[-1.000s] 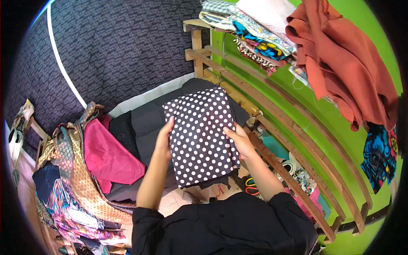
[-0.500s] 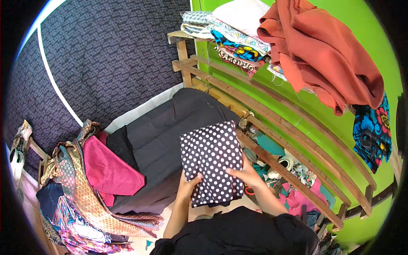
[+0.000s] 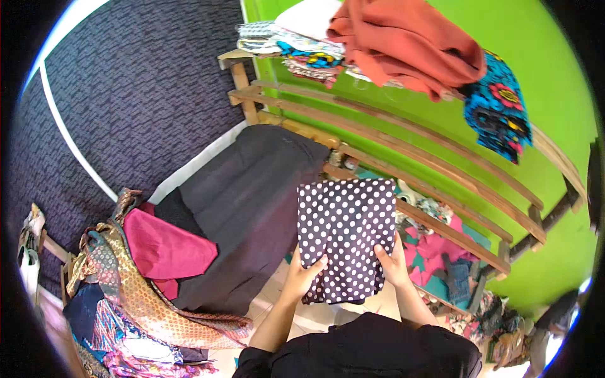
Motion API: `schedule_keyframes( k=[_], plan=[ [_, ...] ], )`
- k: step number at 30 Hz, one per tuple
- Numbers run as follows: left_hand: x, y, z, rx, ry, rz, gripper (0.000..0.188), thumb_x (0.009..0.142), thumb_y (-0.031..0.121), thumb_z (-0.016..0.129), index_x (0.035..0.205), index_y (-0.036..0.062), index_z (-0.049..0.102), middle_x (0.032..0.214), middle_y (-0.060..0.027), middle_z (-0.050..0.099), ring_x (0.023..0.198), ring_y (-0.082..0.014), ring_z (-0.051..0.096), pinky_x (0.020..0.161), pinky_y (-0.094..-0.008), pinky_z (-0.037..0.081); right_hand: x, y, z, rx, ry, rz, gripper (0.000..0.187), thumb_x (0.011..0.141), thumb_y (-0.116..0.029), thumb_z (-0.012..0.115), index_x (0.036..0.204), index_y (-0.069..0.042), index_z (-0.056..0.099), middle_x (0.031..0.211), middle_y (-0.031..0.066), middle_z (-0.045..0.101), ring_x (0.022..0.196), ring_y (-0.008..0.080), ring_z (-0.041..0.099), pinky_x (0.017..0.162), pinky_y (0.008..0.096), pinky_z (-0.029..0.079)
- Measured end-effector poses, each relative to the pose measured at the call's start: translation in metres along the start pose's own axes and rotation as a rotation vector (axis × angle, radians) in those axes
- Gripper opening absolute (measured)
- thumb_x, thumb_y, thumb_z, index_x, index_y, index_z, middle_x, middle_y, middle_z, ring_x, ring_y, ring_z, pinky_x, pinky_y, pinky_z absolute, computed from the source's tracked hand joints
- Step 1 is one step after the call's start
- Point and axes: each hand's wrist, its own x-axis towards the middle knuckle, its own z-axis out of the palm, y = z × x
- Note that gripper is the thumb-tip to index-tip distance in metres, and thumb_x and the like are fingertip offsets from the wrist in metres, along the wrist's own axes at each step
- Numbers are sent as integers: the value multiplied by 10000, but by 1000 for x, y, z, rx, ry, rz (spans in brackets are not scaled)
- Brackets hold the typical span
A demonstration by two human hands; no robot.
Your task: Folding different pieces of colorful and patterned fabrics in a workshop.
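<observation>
A folded black fabric with white polka dots (image 3: 346, 236) is held up in front of me, roughly rectangular. My left hand (image 3: 304, 277) grips its lower left edge, thumb on top and the other fingers hidden behind. On the opposite edge my right hand (image 3: 394, 263) clasps it the same way. Beyond and to the left, a dark grey cloth (image 3: 252, 170) covers a long surface. On that lie a magenta cloth (image 3: 170, 246) and a gold patterned fabric (image 3: 138, 283) that trails toward me.
Wooden slatted shelving (image 3: 403, 148) runs along the green wall (image 3: 542, 63) to the right. On its top sit folded fabrics (image 3: 309, 44), a draped rust-orange cloth (image 3: 409, 47) and a blue floral fabric (image 3: 501, 113). Pink scraps (image 3: 435, 252) lie low behind the slats. A patterned fabric pile (image 3: 126, 340) lies at lower left.
My view has turned rightward, so the shelving sits further left in the picture. The polka-dot fabric, still in both hands, has moved right and now appears more upright.
</observation>
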Motion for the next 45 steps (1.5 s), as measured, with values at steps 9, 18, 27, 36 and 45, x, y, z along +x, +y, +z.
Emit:
schedule_keyframes(
  k=[9, 18, 27, 36, 45],
  plan=[
    [1, 54, 144, 201, -432, 585, 883, 777, 48, 587, 1337, 18, -96, 1195, -199, 384, 1088, -224, 450, 939, -366, 335, -46, -81, -96, -754, 916, -831, 615, 797, -14, 505, 1329, 51, 203, 1365, 188, 264, 1258, 277, 257, 1041, 375, 156],
    [93, 166, 276, -4, -513, 976, 596, 846, 111, 547, 1330, -1, 216, 1140, -125, 487, 967, -144, 515, 824, -266, 407, 35, -310, -152, -453, 853, -1089, 470, 848, -74, 495, 1292, -19, 353, 1296, 119, 392, 1168, 188, 388, 991, 299, 272],
    [153, 163, 332, 114, -43, 1258, 458, 873, 187, 476, 1277, 12, 348, 1177, -180, 437, 1062, -247, 441, 905, -354, 344, 216, -344, -309, -182, 344, -571, 430, 846, -94, 487, 1243, -95, 321, 1003, 101, 547, 766, 185, 579, 592, 321, 527],
    [169, 136, 357, 951, 139, 1613, 465, 811, 233, 512, 1255, 114, 447, 1281, -112, 412, 1205, -298, 343, 992, -516, 164, 254, -372, -314, -1265, 442, -780, 574, 821, -446, 496, 1313, -183, 359, 1247, 196, 436, 1182, 334, 386, 993, 416, 298],
    [174, 51, 320, 1078, -52, 1387, 408, 789, 223, 557, 1191, 167, 515, 1262, -62, 447, 1209, -250, 372, 986, -588, 84, 228, -307, -206, -1874, -26, -439, 543, 834, -512, 352, 1337, -315, 298, 1405, 95, 255, 1273, 350, 237, 939, 644, 229]
  ],
)
